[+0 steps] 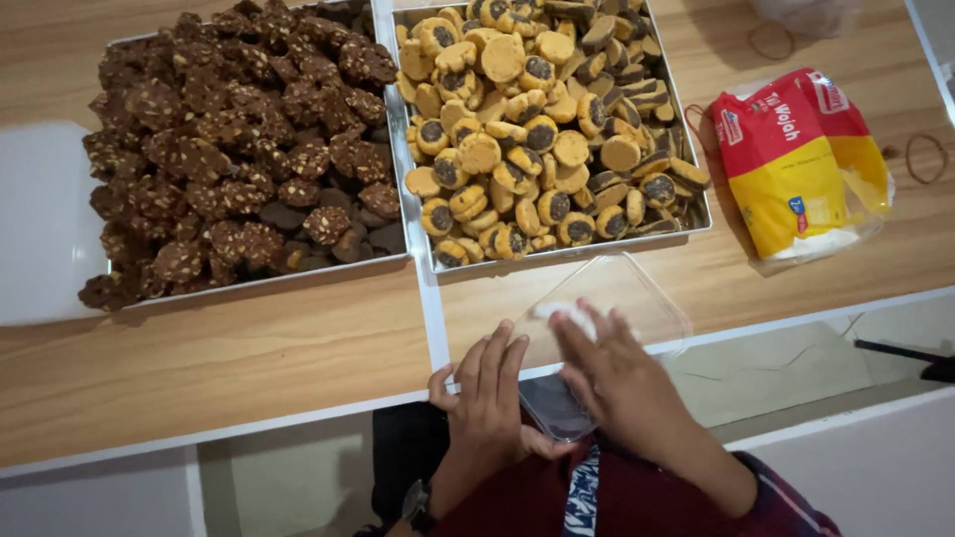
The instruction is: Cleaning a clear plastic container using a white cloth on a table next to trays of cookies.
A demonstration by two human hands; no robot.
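two trays (403, 149) on a wooden table (229, 348): dark cookies (239, 149) left, yellow cookies (542, 129) right. one red-yellow bag (796, 164) far right. left hand (487, 403) grips one clear tub (602, 328) at the near edge; right hand (617, 373), fingers flat, presses a tissue (567, 316) into it.

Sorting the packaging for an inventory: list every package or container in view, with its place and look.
Plastic bag: right on the table, red and yellow, crumpled, opened.
Clear plastic container: table edge, held by left hand, right hand wiping inside it.
Clear bag: top right, mostly cut off.
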